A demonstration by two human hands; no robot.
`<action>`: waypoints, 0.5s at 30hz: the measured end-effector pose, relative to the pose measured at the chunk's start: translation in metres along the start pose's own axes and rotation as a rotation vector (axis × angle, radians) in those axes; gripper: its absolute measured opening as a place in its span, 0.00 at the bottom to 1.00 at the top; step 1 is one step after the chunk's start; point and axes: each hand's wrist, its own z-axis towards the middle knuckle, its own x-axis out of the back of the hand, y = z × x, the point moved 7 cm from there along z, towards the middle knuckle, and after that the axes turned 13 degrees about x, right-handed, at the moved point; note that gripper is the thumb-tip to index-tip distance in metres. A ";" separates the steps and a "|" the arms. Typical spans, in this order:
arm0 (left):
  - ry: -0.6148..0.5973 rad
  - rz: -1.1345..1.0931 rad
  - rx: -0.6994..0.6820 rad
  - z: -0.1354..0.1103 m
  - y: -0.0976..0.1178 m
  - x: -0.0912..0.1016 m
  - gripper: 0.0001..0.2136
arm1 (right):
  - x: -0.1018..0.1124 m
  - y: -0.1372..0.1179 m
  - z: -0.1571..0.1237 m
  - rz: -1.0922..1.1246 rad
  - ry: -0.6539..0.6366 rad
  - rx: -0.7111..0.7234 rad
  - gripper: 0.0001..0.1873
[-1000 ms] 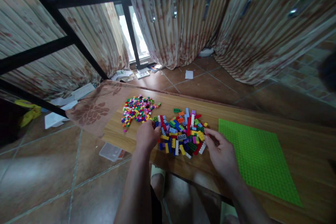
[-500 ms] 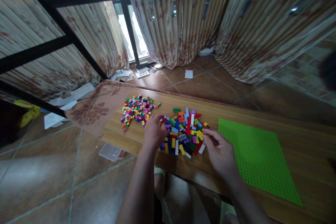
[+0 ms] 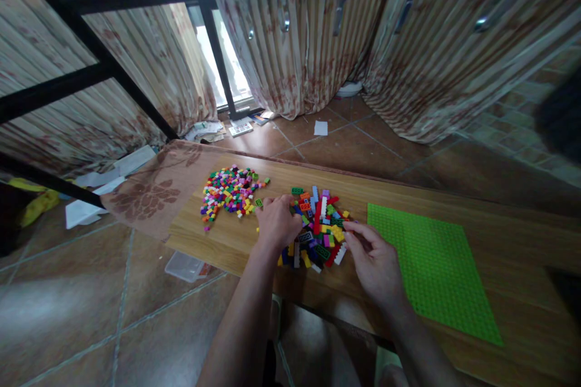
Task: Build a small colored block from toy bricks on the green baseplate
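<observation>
My left hand is palm down over the left side of a pile of mixed toy building bricks, its fingers apart and partly hidden. A small green brick lies just beyond its left edge. At the pile's right side, my right hand has thumb and forefinger pinched together near a yellow brick; what is between the fingertips is too small to make out. A heap of tiny multicoloured bricks lies farther left. The flat green baseplate is right of my right hand.
Everything rests on a long wooden table, with a brown patterned cloth at its left end. A clear plastic box is on the tiled floor below. Dark metal bars and curtains stand beyond.
My left hand has moved right, over more of the brick pile, and a green brick now shows beside it. My right hand stays at the pile's right edge. The view has shifted slightly.
</observation>
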 end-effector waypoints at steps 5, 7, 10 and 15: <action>0.003 -0.004 0.024 0.002 0.000 0.000 0.19 | 0.002 0.000 0.001 0.032 0.007 0.001 0.17; -0.011 -0.001 0.028 0.003 -0.002 0.000 0.20 | 0.002 -0.001 0.002 0.029 0.002 0.009 0.16; -0.032 0.013 0.018 0.003 -0.004 0.002 0.22 | 0.002 -0.004 0.002 0.019 0.001 0.022 0.15; -0.031 0.038 -0.017 0.000 -0.001 0.002 0.19 | 0.001 -0.006 0.002 0.013 0.005 0.022 0.15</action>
